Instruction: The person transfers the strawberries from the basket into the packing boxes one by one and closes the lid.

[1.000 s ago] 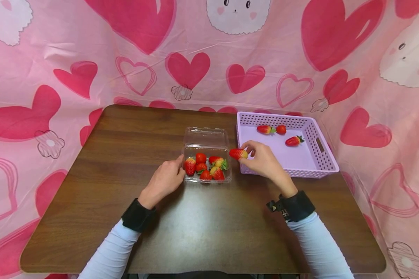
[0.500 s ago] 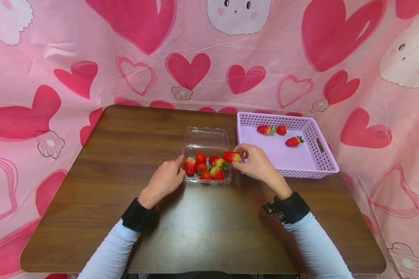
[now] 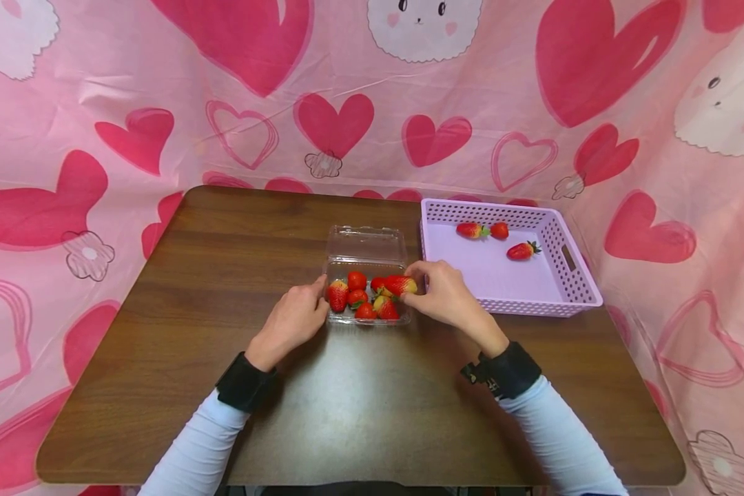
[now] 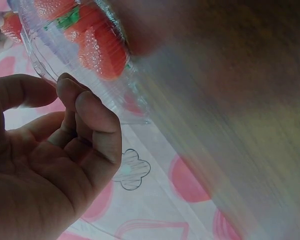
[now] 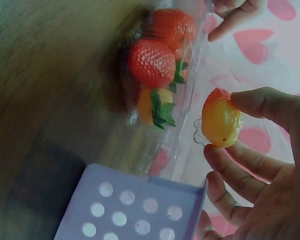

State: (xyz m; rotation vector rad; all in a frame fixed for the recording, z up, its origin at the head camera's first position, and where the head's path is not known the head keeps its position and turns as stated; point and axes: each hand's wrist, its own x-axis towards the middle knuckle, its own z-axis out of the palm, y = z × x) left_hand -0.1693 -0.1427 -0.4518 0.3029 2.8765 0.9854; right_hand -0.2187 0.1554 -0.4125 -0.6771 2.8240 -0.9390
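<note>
The right hand (image 3: 446, 293) pinches a strawberry (image 3: 401, 285) between thumb and fingers, over the right side of a clear plastic clamshell box (image 3: 346, 319). In the right wrist view this strawberry (image 5: 221, 122) shows its yellow end, with no leaves on it. Several strawberries (image 3: 337, 296) lie in the box, some with green leaves, and its lid (image 3: 367, 244) is folded back. At the box's left side, the left hand (image 3: 294, 313) holds the rim; in the left wrist view its thumb and curled index finger (image 4: 70, 92) meet at the box edge.
A lilac perforated basket (image 3: 502, 279) stands right of the box, close to it. Near its back lie a strawberry (image 3: 471, 230), a second strawberry (image 3: 499, 231) and a leafy strawberry (image 3: 522, 251). The brown table (image 3: 242, 241) ends at a pink heart-print cloth (image 3: 254, 62).
The right hand has moved left with its strawberry, from the basket's near left corner to over the right part of the box. The left hand has stayed at the box's left side.
</note>
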